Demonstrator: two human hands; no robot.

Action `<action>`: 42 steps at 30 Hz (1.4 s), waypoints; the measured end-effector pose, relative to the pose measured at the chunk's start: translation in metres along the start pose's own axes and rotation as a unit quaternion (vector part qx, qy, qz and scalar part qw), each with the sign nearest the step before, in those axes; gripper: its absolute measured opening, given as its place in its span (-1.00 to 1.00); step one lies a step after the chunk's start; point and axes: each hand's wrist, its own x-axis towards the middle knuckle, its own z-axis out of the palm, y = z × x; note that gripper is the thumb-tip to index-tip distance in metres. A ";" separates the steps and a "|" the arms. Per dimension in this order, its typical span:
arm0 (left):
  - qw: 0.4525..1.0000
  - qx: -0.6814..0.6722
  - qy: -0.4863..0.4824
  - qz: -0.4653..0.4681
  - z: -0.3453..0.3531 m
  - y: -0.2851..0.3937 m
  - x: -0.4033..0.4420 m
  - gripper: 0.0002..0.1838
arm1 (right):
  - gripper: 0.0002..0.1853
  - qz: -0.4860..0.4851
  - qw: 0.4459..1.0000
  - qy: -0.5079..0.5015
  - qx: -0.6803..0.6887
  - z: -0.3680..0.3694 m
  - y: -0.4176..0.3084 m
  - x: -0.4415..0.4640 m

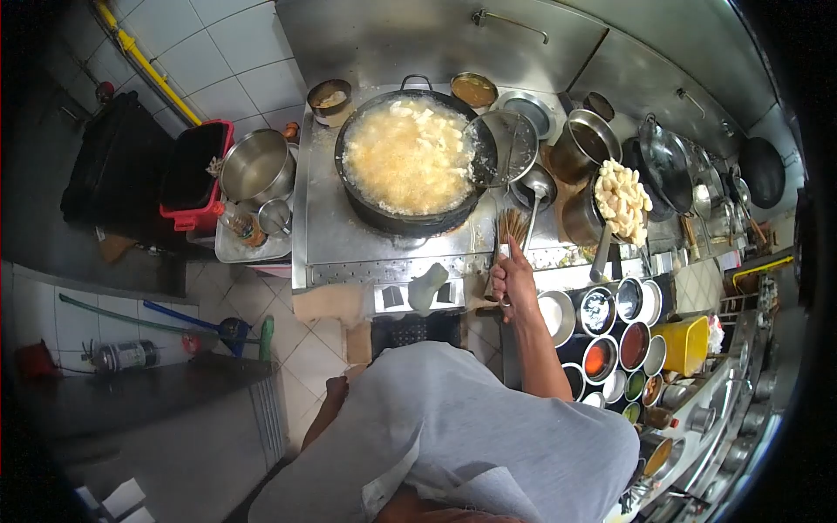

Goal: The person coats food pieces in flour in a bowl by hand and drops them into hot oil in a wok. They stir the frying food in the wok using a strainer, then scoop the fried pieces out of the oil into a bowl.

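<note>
My right hand (514, 281) is closed at the front edge of the stove, apparently round the handle of a wire skimmer (513, 146). The skimmer's round basket rests at the right rim of a large black wok (343, 179). Pale pieces (410, 157) fry in bubbling, foaming oil inside the wok. A bristle brush (512, 225) lies just beyond my right hand, and a ladle (537, 185) is to its right. Low beside my body, my left hand (336, 389) is small and in shadow, with its fingers not clear.
Pale finger-shaped pieces (622, 200) are heaped above a pot on the right. Behind it stands a steel pot of dark liquid (591, 139). Several sauce containers (600, 359) crowd the right side, near a yellow bin (684, 344). A steel pot (258, 166) and bottle (242, 225) stand left.
</note>
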 end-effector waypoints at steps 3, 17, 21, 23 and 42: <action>0.974 -0.194 0.003 -0.121 -0.006 0.007 -0.001 -0.82 | -0.31 0.004 0.999 -0.004 0.041 -0.002 -0.003 0.004; 0.948 -0.265 -0.007 -0.176 -0.002 0.017 -0.004 -0.83 | -0.39 -0.165 0.955 -0.001 -0.248 -0.074 -0.046 0.117; 0.933 -0.301 -0.003 -0.199 -0.003 0.020 -0.004 -0.84 | -0.46 -0.437 0.765 0.035 -0.471 -0.110 -0.039 0.170; 0.918 -0.330 0.002 -0.218 -0.003 0.022 -0.003 -0.84 | -0.47 -0.548 0.648 0.049 -0.526 -0.122 -0.038 0.177; 0.975 0.185 0.030 0.121 0.010 0.010 -0.002 -0.85 | -0.37 0.007 0.998 -0.064 -0.005 -0.060 -0.033 0.059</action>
